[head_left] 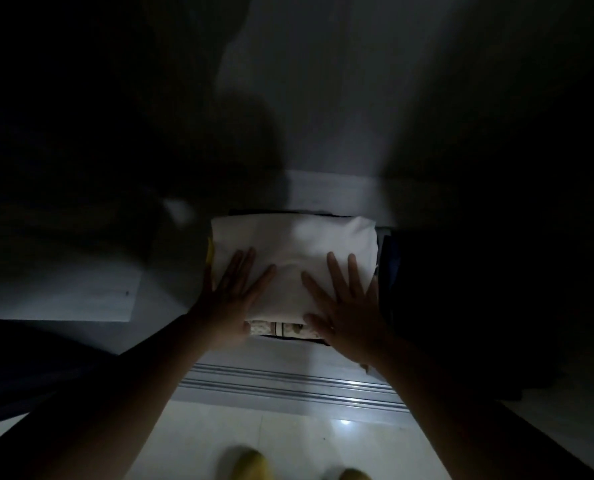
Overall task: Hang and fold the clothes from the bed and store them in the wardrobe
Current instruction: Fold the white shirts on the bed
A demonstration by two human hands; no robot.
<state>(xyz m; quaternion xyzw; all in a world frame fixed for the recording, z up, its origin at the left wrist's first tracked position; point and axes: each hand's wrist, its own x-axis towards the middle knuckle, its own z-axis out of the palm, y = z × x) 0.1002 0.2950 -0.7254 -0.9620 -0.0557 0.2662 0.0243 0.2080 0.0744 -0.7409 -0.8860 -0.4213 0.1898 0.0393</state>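
Nearest the camera, two yellow shoes (pixel 254 462) are showing at the bottom edge on a pale tiled floor (pixel 288 431). Just beyond them a grooved door track (pixel 288 382) is running left to right along the wardrobe's front edge.

Past the track, both forearms are reaching into the wardrobe. The left hand (pixel 233 299) is lying flat with fingers straight and fanned, pressing on the near left part of a folded white garment (pixel 295 251). The right hand (pixel 347 306) is likewise flat and spread, pressing on the near right part. Neither hand is curling round or pinching anything.

The white garment is sitting on top of a stack on the wardrobe floor (pixel 80 292). Beneath its near edge a patterned cloth (pixel 281 329) is peeping out, and a yellow cloth (pixel 210 254) is showing at the left side. Dark folded clothes (pixel 390 261) are lying just beside the stack on the right; detail there is lost in shadow.

The garment is appearing soft, light and limp, so it is likely to sag or unfold if lifted by one edge. In judgement, the safest hold is with flat palms on top or with both hands under the short sides.

Its long axis is running left to right, parallel to the track, with the folded edges facing front and back. Farther in, the back wall (pixel 323 98) is fading into darkness.
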